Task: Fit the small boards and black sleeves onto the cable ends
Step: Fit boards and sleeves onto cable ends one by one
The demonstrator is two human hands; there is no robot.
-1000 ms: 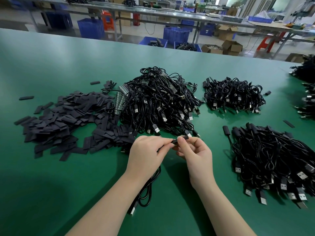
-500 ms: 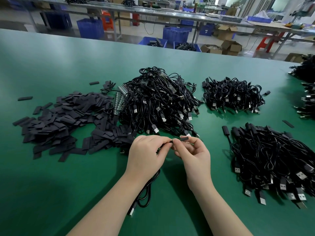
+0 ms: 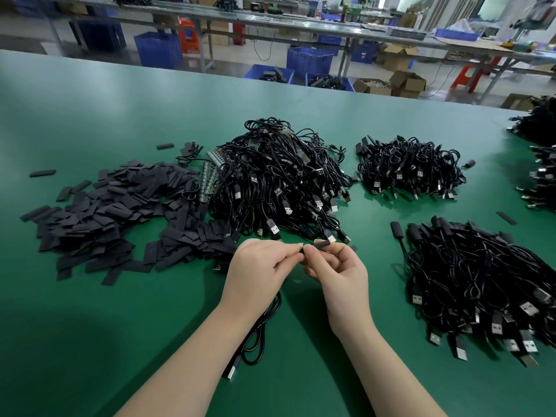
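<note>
both hands, left hand (image 3: 258, 266) and right hand (image 3: 340, 266), pinched on one black sleeve (image 3: 321, 245), cable end inside hidden

On the tabletop (image 3: 90, 326) we see a heap of sleeves (image 3: 114, 218) at the left and, touching its right edge, the largest cable pile (image 3: 276, 182). A smaller cable pile (image 3: 412, 168) lies to the right of that, with another pile (image 3: 481, 284) nearer us. Our left hand (image 3: 255, 269) and right hand (image 3: 340, 275) meet in front of the largest pile, between the sleeves and the near right pile.
</note>
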